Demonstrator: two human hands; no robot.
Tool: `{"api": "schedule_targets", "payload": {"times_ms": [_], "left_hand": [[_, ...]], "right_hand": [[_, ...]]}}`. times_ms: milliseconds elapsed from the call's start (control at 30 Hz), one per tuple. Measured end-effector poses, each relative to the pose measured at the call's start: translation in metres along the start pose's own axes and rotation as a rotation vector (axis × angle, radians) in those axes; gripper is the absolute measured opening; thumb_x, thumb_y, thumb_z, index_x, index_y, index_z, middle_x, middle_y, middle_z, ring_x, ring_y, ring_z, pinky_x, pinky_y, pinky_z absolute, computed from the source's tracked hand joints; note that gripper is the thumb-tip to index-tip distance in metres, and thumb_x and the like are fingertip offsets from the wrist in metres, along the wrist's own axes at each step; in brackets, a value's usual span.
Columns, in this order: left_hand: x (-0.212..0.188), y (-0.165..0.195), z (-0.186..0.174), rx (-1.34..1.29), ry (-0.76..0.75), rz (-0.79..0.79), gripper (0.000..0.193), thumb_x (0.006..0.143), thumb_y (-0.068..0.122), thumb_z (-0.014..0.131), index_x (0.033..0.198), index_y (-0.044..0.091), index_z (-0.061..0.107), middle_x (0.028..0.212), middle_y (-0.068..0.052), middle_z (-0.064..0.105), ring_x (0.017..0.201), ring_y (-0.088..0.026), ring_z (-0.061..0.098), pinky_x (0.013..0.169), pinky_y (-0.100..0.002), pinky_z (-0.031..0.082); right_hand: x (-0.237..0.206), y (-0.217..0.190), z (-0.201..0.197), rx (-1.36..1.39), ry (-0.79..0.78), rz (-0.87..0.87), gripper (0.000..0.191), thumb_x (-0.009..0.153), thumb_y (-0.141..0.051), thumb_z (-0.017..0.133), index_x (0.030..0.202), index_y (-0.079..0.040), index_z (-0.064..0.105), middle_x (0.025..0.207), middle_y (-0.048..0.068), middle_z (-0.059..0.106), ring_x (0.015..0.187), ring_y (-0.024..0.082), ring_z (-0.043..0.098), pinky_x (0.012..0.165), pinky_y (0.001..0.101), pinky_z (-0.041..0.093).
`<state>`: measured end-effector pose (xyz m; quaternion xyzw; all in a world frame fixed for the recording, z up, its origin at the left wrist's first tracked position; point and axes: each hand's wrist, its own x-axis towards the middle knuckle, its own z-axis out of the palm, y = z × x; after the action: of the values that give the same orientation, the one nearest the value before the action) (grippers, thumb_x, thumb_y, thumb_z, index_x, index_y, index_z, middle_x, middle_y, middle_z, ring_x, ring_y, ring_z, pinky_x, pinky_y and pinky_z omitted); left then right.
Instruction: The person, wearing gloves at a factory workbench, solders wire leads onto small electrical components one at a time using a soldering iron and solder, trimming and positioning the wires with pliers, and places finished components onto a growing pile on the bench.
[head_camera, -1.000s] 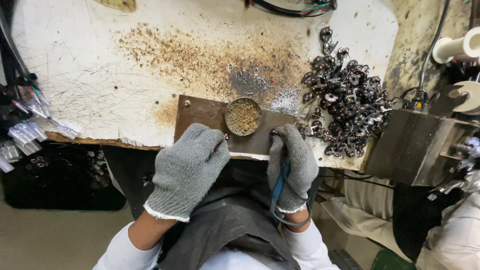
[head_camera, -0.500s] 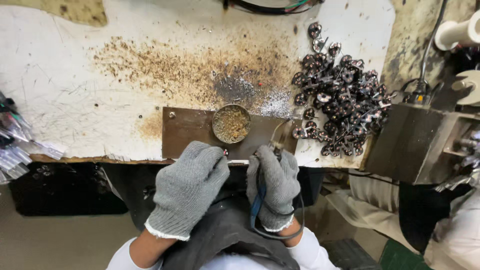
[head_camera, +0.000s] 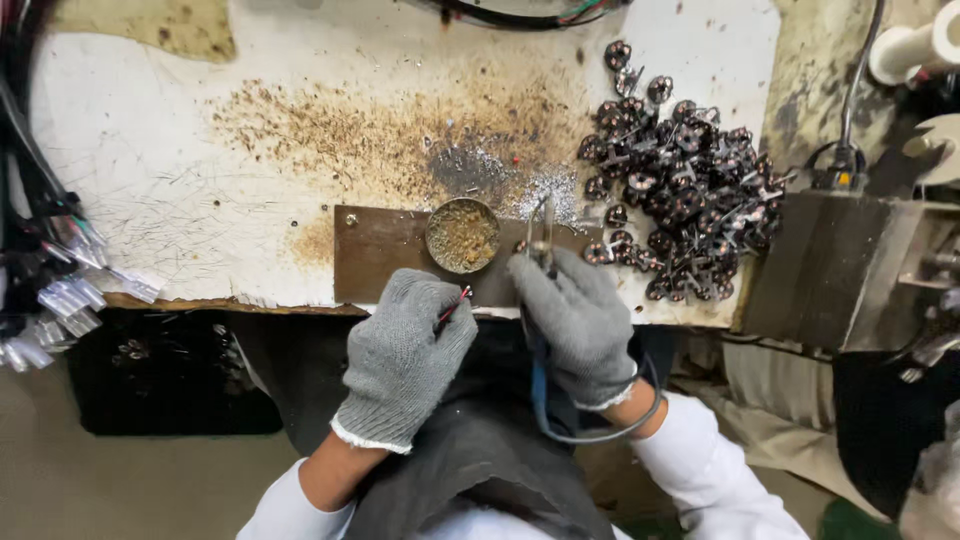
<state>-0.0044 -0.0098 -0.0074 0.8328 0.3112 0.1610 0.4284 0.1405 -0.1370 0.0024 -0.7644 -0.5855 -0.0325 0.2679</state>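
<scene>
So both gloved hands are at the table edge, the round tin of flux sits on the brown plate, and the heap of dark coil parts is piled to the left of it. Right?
Not quite. In the head view the heap of dark coil parts lies to the right of the round tin, not the left. The rest holds: the left hand and right hand, both gloved, are at the table edge, and the tin sits on the brown plate.

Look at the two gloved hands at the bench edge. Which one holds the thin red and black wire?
The left hand: the wire pokes out between its fingertips. The right hand instead holds an upright, blue-handled tool.
</scene>
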Motion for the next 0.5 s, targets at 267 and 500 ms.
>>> {"api": "schedule_targets", "payload": {"times_ms": [267, 500], "left_hand": [[-0.071, -0.074, -0.023, -0.094, 0.052, 0.198, 0.03, 0.085, 0.005, 0.073, 0.114, 0.002, 0.066, 0.101, -0.016, 0.066, 0.087, -0.027, 0.069, 0.07, -0.033, 0.059], [0.092, 0.045, -0.092, 0.501, 0.059, 0.877, 0.021, 0.089, 0.012, 0.069, 0.109, 0.007, 0.071, 0.096, -0.007, 0.069, 0.075, -0.021, 0.064, 0.06, -0.037, 0.05]], "right_hand": [[-0.042, -0.001, 0.048, 0.001, 0.289, 0.224, 0.028, 0.085, -0.001, 0.081, 0.111, -0.007, 0.076, 0.098, 0.01, 0.074, 0.093, 0.027, 0.071, 0.085, 0.0359, 0.056], [-0.012, -0.006, 0.025, 0.214, 0.38, 0.228, 0.029, 0.086, 0.001, 0.081, 0.113, -0.007, 0.076, 0.081, 0.003, 0.068, 0.083, 0.021, 0.07, 0.081, 0.0313, 0.057]]}}
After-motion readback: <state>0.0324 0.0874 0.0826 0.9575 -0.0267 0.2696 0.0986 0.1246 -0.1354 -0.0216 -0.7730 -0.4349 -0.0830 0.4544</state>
